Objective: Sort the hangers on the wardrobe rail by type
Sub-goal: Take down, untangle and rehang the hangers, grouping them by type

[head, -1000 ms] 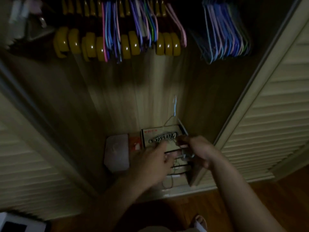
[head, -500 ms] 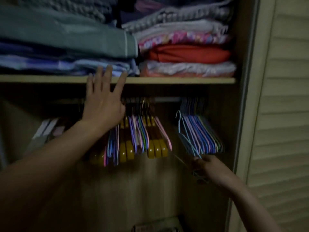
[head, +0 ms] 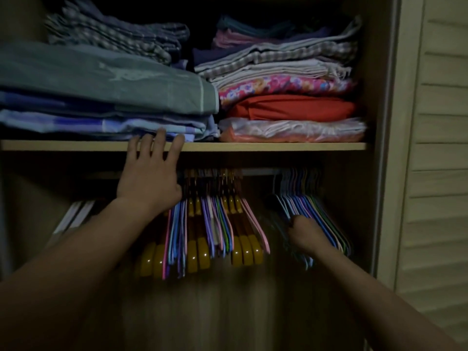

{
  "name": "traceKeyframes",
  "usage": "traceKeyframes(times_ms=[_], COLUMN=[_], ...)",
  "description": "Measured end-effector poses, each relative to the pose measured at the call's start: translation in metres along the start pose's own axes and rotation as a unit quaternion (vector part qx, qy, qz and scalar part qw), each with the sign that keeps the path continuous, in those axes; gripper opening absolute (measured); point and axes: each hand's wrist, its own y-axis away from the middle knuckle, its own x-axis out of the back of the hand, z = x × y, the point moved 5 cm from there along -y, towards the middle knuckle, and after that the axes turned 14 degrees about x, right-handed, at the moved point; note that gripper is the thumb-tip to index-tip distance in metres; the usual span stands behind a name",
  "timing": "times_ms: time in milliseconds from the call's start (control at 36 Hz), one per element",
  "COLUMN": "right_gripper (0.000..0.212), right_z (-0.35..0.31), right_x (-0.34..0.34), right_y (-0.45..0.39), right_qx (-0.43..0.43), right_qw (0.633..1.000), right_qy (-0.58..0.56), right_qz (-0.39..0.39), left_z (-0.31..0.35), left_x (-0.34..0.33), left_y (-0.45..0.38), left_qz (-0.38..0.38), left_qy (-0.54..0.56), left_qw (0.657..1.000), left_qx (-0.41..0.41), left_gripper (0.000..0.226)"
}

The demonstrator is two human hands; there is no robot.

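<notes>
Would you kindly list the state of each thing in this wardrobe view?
Left hand: open, fingers on the shelf edge.
Right hand: gripping thin hangers.
Mixed hangers: wooden and thin together, unsorted.
Rail: hangers in two bunches.
Folded linens: stacked on the shelf.

Two hands are counted: the left hand and the right hand. One rail and one shelf are recorded. Two stacks of folded cloth are held on the shelf, a left stack and a right stack. About seven yellow wooden hangers are counted between the hands; the thin coloured hangers are too many and too closely packed for counting.
</notes>
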Motion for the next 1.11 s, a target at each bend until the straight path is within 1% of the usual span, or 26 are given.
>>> traceKeyframes(times_ms=[56, 83, 139, 167, 194, 278, 389, 472, 528, 583, 639, 694, 722, 750, 778, 806, 861, 944, 1028, 1083, 1111], right_gripper=[0.012, 0.021, 0.053, 0.065, 0.069, 0.067, 0.063, 0.061, 0.054, 0.049, 0.047, 0.034, 0.024, 0.016, 0.016, 0.019, 0.027, 0.034, 0.026, 0.015, 0.013], right_z=[0.003, 0.004, 0.001, -0.001, -0.003, -0.006, -0.004, -0.005, -0.006, -0.009, -0.018, -0.028, -0.032, -0.035, -0.037, -0.039, -0.044, -0.045, -0.041, -0.038, -0.037], right_x=[-0.004, -0.005, -0.005, -0.006, -0.008, -0.008, -0.001, 0.004, 0.004, 0.005, 0.004, 0.000, -0.003, -0.006, -0.011, -0.016, -0.023, -0.027, -0.034, -0.036, -0.036], right_y=[0.004, 0.006, 0.012, 0.015, 0.018, 0.020, 0.018, 0.019, 0.021, 0.024, 0.026, 0.026, 0.024, 0.020, 0.016, 0.013, 0.012, 0.008, 0.002, 0.000, -0.001], right_qx=[0.007, 0.014, 0.031, 0.040, 0.051, 0.062, 0.062, 0.062, 0.059, 0.070, 0.102, 0.135, 0.136, 0.122, 0.096, 0.068, 0.023, -0.012, -0.043, -0.054, -0.056], right_qw=[0.997, 0.994, 0.985, 0.980, 0.975, 0.962, 0.951, 0.949, 0.952, 0.954, 0.949, 0.961, 0.972, 0.985, 0.994, 0.994, 0.977, 0.963, 0.943, 0.938, 0.938], right_qy=[0.070, 0.106, 0.168, 0.192, 0.215, 0.266, 0.303, 0.309, 0.299, 0.292, 0.293, 0.224, 0.161, 0.083, 0.001, -0.081, -0.211, -0.266, -0.329, -0.341, -0.341], right_qz=[0.003, 0.012, 0.019, 0.014, 0.006, -0.014, -0.007, 0.002, 0.004, 0.021, 0.060, 0.095, 0.100, 0.088, 0.055, 0.020, -0.027, -0.029, -0.031, -0.032, -0.033], left_z=[-0.002, -0.003, -0.002, -0.001, 0.000, 0.001, 0.000, 0.000, 0.000, 0.000, 0.000, 0.000, 0.000, 0.000, 0.001, 0.001, 0.000, -0.001, 0.000, -0.001, -0.001], left_x=[0.001, 0.002, 0.003, 0.003, 0.002, 0.002, 0.003, 0.004, 0.004, 0.004, 0.003, 0.003, 0.003, 0.003, 0.003, 0.004, 0.004, 0.004, 0.003, 0.003, 0.003], left_y=[0.000, 0.000, 0.000, 0.001, 0.001, 0.001, 0.001, 0.001, 0.001, 0.001, 0.002, 0.001, 0.002, 0.002, 0.002, 0.002, 0.002, 0.002, 0.001, 0.002, 0.002], left_qz=[0.003, 0.006, 0.005, 0.003, 0.001, 0.002, 0.001, 0.000, 0.002, 0.007, 0.011, 0.012, 0.012, 0.012, 0.011, 0.012, 0.013, 0.012, 0.009, 0.005, 0.004], left_qy=[-0.007, -0.004, 0.001, 0.003, 0.004, 0.006, 0.007, 0.009, 0.012, 0.015, 0.015, 0.013, 0.011, 0.009, 0.009, 0.010, 0.011, 0.012, 0.008, 0.007, 0.007], left_qw=[1.000, 1.000, 1.000, 1.000, 1.000, 1.000, 1.000, 1.000, 1.000, 1.000, 1.000, 1.000, 1.000, 1.000, 1.000, 1.000, 1.000, 1.000, 1.000, 1.000, 1.000], left_qx=[-0.010, -0.013, -0.013, -0.010, -0.007, -0.003, -0.005, -0.007, -0.007, -0.007, -0.007, -0.007, -0.007, -0.007, -0.008, -0.009, -0.012, -0.014, -0.013, -0.012, -0.012], left_gripper=[0.102, 0.102, 0.102, 0.102, 0.102, 0.101, 0.101, 0.101, 0.100, 0.100, 0.100, 0.101, 0.101, 0.100, 0.100, 0.100, 0.099, 0.099, 0.102, 0.102, 0.102])
